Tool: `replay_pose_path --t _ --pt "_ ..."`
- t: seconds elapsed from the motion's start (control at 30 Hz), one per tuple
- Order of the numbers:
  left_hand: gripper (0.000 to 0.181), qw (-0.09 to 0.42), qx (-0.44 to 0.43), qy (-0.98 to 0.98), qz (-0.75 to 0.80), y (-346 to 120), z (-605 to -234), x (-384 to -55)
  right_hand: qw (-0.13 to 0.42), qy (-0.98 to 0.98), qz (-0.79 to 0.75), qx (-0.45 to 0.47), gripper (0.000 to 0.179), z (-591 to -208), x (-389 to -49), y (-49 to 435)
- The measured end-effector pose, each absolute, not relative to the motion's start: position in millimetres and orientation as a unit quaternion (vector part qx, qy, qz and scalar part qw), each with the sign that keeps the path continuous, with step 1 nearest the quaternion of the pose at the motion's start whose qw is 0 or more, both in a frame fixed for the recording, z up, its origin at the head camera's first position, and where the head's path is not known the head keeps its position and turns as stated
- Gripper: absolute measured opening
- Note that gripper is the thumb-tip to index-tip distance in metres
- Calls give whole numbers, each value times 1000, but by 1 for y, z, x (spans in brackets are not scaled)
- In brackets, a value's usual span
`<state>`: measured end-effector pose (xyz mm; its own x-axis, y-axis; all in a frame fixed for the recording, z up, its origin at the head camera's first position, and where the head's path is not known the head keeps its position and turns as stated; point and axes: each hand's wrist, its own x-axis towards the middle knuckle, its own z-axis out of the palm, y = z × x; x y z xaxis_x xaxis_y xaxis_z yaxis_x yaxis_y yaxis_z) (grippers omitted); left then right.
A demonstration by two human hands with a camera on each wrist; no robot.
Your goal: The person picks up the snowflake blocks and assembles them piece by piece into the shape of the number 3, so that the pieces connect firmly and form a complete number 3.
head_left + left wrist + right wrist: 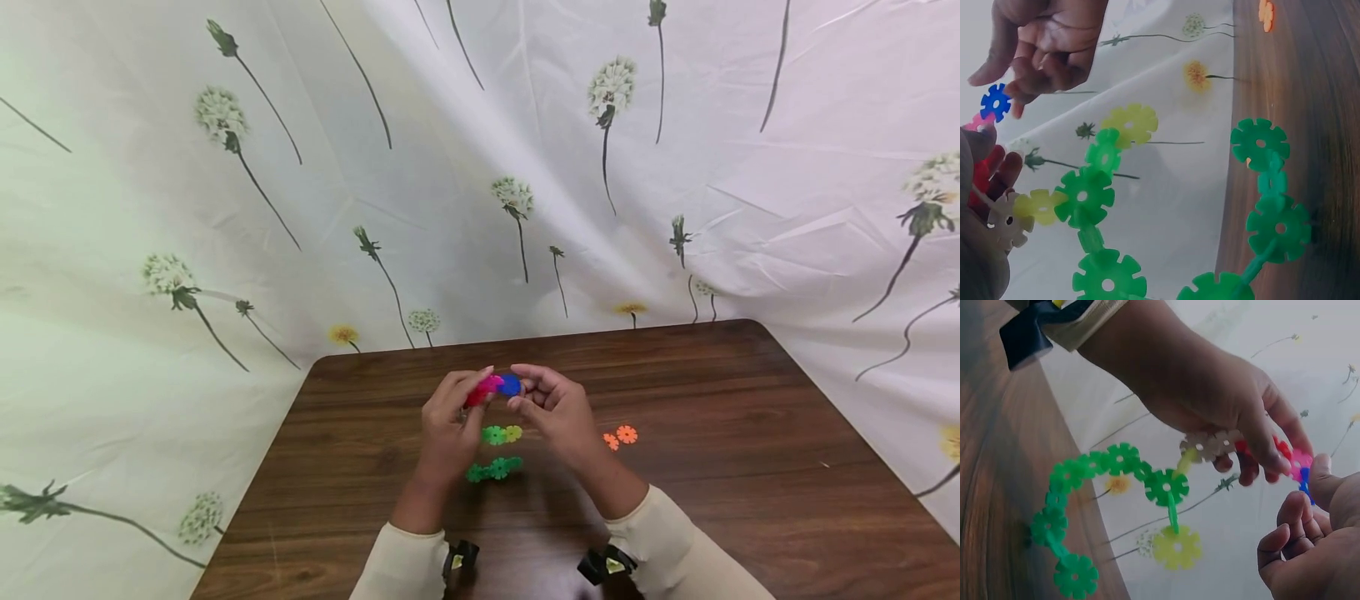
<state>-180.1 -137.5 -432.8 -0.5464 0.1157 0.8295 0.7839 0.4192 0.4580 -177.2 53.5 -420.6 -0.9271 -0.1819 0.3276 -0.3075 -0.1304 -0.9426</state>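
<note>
My left hand grips the red and pink end of a chain of slotted plastic flower discs, above the table. A blue flower disc joins onto the pink disc. My right hand has its thumb and fingertips at the blue disc's edge, pinching it. From the left hand the chain runs on through whitish discs and yellow into several green discs, which hang down in a curve. A yellow disc dangles from a green one.
Two orange flower discs lie joined on the brown wooden table, right of my hands. A white cloth printed with dandelions hangs behind the table's back edge. A black band is strapped on each wrist.
</note>
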Motion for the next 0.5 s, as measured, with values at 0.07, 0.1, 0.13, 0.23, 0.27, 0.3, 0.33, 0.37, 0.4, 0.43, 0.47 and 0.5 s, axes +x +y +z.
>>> replay_pose_path --t 0.07,0.1,0.13,0.23,0.27,0.3,0.33,0.37,0.4,0.43,0.47,0.5 --pt "40 372 -295 -754 -455 -139 -433 -181 50 -659 727 186 41 -423 -182 55" --pt "39 371 -294 -753 -457 -140 -432 -182 55 -662 725 182 39 -425 -185 56" --pt "38 371 -293 -753 -457 -141 -432 -183 59 -664 724 175 36 -426 -187 58" --pt "35 370 -291 -753 -459 -144 -432 -183 67 -675 720 147 30 -431 -195 61" --pt "35 370 -291 -753 -460 -145 -431 -183 68 -679 718 140 29 -433 -197 63" --pt "35 370 -290 -753 -461 -146 -431 -184 68 -683 715 133 29 -435 -199 64" --pt "35 371 -292 -751 -462 -147 -431 -184 67 -685 714 127 29 -437 -201 66" --pt "35 372 -293 -749 -463 -148 -431 -184 66 -688 712 122 29 -439 -203 67" --pt "35 374 -295 -748 -463 -149 -432 -185 65 -692 709 119 29 -441 -205 68" --pt "36 374 -296 -747 -463 -149 -432 -185 63 -695 707 116 29 -442 -207 69" --pt "37 373 -297 -747 -463 -150 -432 -185 62 -698 704 114 29 -444 -208 70" --pt "38 373 -299 -747 -462 -151 -432 -185 61 -702 701 111 29 -447 -210 70"
